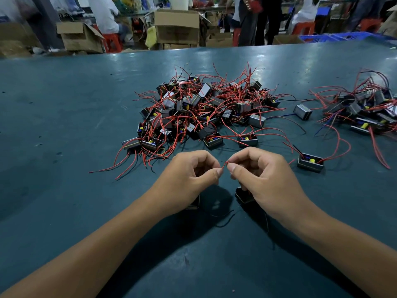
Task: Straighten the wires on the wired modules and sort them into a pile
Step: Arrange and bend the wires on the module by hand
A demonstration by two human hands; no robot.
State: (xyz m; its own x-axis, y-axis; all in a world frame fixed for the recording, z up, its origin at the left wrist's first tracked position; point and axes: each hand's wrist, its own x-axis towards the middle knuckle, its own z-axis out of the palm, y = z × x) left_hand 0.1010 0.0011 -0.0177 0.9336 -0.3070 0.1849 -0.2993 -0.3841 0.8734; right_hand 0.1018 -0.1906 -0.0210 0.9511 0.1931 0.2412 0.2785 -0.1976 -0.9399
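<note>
1. Red wire [224, 165] is showing between the two hands, a short bit of it, right at the centre near the front of the worktop [64, 104].
2. Left hand [189, 179] is pinching that wire, thumb against curled fingers [206, 160].
3. Right hand [262, 175] is pinching the wire's other side, its fingers curled in as well.
4. Under the right hand a dark module [243, 195] is peeking out; whether it is resting on the worktop or hanging, I cannot tell.
5. Another dark module edge [194, 204] is showing beneath the left hand.
6. Beyond the hands a big pile [202, 108] of modules is lying tangled in red wires.
7. Far right, a second pile [365, 110] is sitting well apart from the first.
8. A few loose modules are lying between, one [310, 162] just right of the right hand.
9. Cardboard boxes [176, 26] are standing behind the worktop.
</note>
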